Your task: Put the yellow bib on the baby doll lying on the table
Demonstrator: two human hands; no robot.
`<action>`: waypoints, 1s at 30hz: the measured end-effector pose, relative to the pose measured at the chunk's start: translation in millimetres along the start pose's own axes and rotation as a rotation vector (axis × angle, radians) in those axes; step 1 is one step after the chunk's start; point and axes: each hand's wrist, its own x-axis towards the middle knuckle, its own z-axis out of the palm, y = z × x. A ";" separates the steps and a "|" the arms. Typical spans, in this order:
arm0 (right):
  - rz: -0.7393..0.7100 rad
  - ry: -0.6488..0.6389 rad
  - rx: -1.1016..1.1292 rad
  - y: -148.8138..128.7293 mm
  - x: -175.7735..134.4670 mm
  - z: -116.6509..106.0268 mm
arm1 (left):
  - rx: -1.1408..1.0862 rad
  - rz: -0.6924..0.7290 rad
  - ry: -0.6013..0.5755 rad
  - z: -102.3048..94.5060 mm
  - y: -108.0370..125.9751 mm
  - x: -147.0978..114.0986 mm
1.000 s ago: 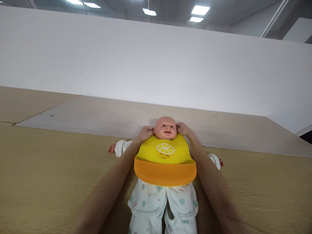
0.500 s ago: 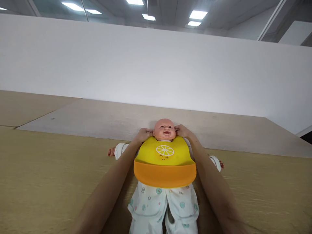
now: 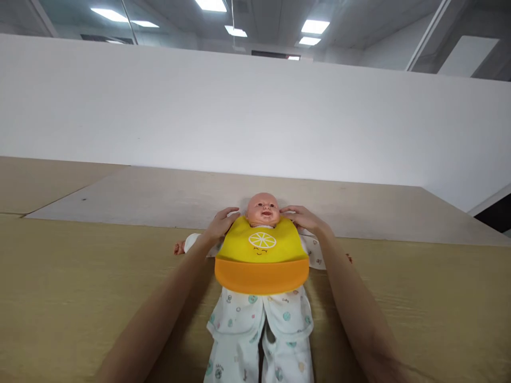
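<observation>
A baby doll (image 3: 262, 208) in white printed pyjamas lies on its back on a tan wooden table (image 3: 80, 287), head away from me. A yellow bib (image 3: 261, 255) with a lemon face and an orange catch pocket covers its chest. My left hand (image 3: 221, 223) rests at the bib's upper left corner by the doll's shoulder, fingers spread. My right hand (image 3: 304, 218) lies at the upper right corner beside the doll's neck, fingers stretched toward the head. Neither hand grips anything that I can see.
A paler board (image 3: 159, 197) lies on the far part of the table, behind the doll's head. A white partition wall (image 3: 255, 111) stands right behind it. A dark gap (image 3: 495, 215) shows at the far right edge.
My hands were clenched against both sides of the doll's neck; now the fingers have loosened and spread over the bib's top corners. The view has drifted slightly, so the doll sits further left.
</observation>
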 end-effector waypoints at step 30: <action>-0.009 0.130 0.324 0.5 -154.6 15.2 | -0.007 0.130 -0.116 -61.2 36.5 -132.1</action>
